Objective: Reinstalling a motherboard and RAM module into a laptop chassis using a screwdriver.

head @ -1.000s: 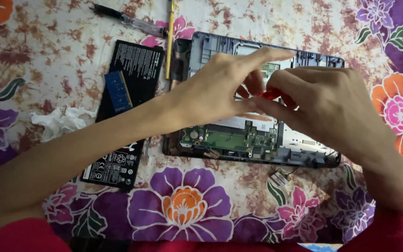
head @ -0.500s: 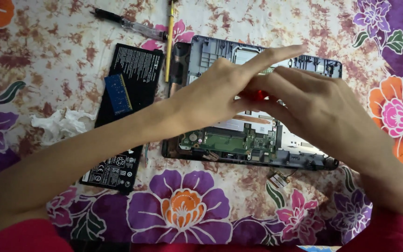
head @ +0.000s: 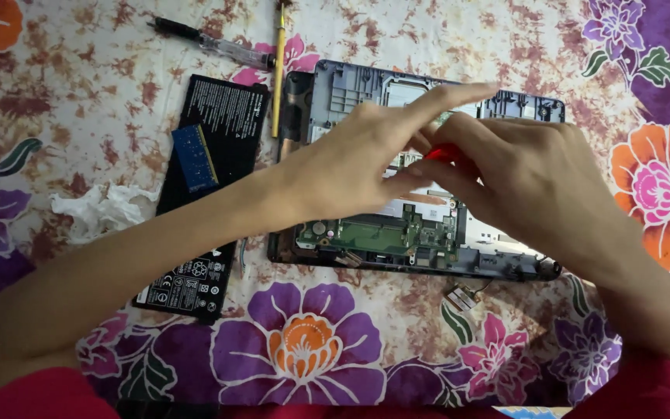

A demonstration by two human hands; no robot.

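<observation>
both hands (head: pixel 366 167) (head: pixel 537 186) seemingly pinch a red tool (head: pixel 442 153) above the opened laptop (head: pixel 428 233).

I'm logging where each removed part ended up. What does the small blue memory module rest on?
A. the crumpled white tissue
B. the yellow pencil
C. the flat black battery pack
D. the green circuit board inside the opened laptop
C: the blue memory module lies on top of the black battery pack, left of the opened laptop and apart from the tissue and pencil.

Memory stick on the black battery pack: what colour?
Blue memory stick, seen clearly in the head view, lying on the black battery pack.
</observation>
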